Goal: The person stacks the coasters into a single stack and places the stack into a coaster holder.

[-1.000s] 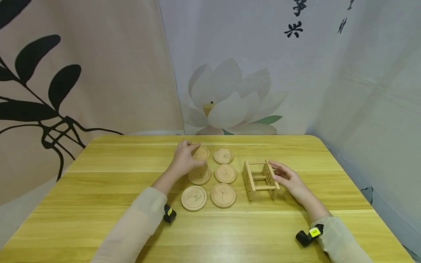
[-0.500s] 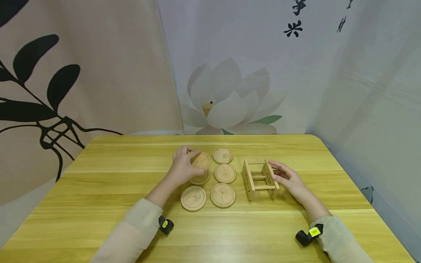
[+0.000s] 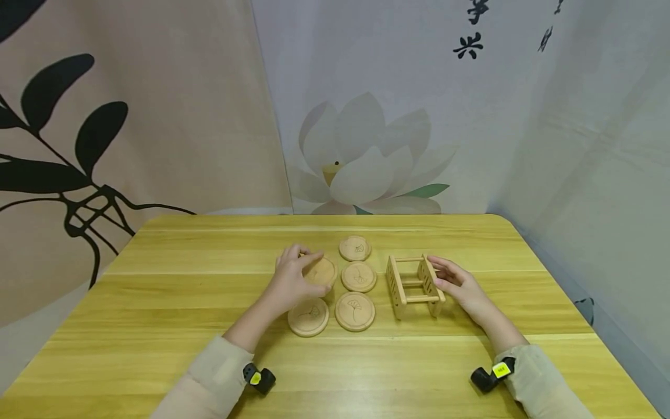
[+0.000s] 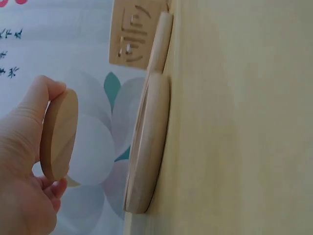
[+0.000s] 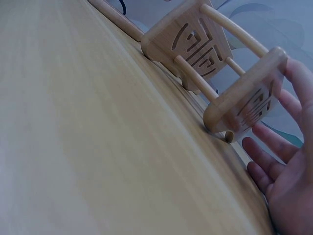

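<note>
My left hand (image 3: pixel 294 279) pinches a round wooden coaster (image 4: pixel 63 137) between thumb and fingers, lifted off the table. In the head view it hides the coaster beneath it in the left column. The near-left coaster (image 3: pixel 308 317), engraved with a ginkgo leaf, lies just below that hand. Beside it, a right column holds a far coaster (image 3: pixel 355 248), a middle coaster (image 3: pixel 358 276) and a near coaster (image 3: pixel 355 311). My right hand (image 3: pixel 463 291) touches the outer right panel of a slatted wooden coaster rack (image 3: pixel 413 285); its fingers lie loosely against that panel (image 5: pixel 254 105).
Everything stands on a yellow wooden table (image 3: pixel 157 302). A printed cloth backdrop (image 3: pixel 377 70) with a lotus rises behind the far edge. Black cameras are strapped at both wrists, the left one (image 3: pixel 259 379) close over the tabletop.
My left hand has lifted the far-left coaster and brought it nearer, over the middle-left one. The right hand and the rack have stayed in place.
</note>
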Tool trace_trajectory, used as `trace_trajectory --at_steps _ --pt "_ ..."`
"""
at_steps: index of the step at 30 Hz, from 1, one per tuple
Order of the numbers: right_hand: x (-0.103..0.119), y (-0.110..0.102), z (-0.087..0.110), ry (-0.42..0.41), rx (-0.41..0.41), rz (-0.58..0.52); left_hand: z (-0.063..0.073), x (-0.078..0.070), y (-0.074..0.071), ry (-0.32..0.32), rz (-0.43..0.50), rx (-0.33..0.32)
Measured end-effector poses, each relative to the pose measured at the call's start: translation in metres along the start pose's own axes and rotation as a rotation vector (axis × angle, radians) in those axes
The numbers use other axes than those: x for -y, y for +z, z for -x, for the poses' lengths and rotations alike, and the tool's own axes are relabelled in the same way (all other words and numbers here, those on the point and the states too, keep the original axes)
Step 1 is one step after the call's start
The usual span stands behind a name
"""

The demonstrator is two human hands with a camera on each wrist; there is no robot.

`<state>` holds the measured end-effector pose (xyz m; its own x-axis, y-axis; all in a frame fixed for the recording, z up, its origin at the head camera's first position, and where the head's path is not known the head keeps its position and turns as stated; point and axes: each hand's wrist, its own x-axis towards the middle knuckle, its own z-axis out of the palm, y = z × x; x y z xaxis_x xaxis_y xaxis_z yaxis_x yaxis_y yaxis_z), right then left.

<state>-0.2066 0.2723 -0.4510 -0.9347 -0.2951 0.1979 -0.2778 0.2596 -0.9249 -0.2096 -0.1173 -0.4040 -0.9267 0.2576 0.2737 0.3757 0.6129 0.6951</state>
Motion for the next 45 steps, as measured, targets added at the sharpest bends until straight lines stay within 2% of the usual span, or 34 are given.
trace_trajectory --at_steps 16,26,34,45 --pt "-0.001 0.000 0.000 -0.002 -0.004 -0.003 0.024 0.003 0.003 0.015 0.011 0.017" --pt "-0.001 0.000 0.001 0.011 -0.011 0.006 0.041 0.007 0.005 -0.018 -0.005 0.078" --pt "-0.002 -0.002 0.001 0.015 -0.001 0.006 0.055 0.011 0.005 -0.017 -0.033 0.098" --pt "-0.001 -0.002 0.000 0.019 -0.002 0.008 0.063 0.014 0.007 -0.026 -0.048 0.108"
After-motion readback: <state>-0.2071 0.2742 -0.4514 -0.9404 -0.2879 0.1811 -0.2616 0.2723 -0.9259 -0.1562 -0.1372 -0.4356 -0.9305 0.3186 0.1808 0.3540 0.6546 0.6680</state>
